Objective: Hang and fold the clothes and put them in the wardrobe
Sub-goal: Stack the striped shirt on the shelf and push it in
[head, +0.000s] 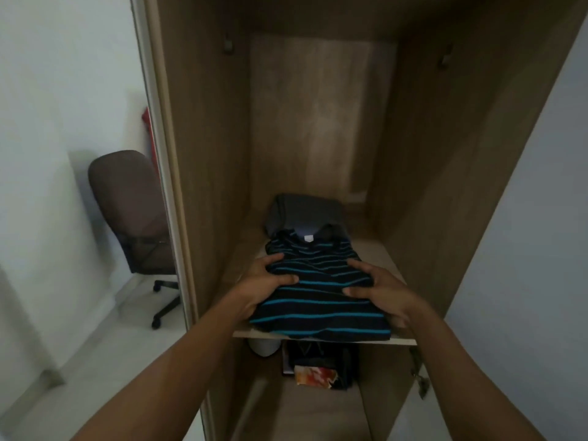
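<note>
Placing step, folded garment on wardrobe shelf (pixel 401 340). Below shelf: bag with orange print (pixel 315 375). On shelf front edge: folded striped shirt (pixel 321 300), black with teal bands. Left hand (pixel 265 280) grips shirt's left side, right hand (pixel 380 289) its right side; thumbs on top, fingers curled under fabric. Behind shirt, touching: grey folded garment (pixel 305 211). Next move, judged: slide shirt inward, square it, release both hands without disturbing folds.
</note>
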The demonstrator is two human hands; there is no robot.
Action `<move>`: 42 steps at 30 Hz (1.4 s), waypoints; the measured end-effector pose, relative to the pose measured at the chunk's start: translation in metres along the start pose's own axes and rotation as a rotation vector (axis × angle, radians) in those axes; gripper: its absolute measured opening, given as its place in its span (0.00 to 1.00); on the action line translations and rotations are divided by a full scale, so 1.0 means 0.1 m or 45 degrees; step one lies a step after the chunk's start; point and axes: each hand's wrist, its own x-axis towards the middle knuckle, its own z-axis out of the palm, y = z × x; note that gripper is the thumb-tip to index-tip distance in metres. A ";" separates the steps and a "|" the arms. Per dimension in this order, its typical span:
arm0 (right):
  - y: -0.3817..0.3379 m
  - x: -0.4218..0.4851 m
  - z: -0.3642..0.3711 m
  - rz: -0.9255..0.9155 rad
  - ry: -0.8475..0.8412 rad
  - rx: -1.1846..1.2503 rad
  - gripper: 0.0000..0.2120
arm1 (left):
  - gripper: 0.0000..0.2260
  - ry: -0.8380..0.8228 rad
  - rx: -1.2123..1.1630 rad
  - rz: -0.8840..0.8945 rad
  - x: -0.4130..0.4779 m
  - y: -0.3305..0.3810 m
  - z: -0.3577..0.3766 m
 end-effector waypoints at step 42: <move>-0.16 1.04 -0.32 0.091 0.487 -0.035 0.13 | 0.26 0.392 0.106 -0.086 0.80 0.41 -0.01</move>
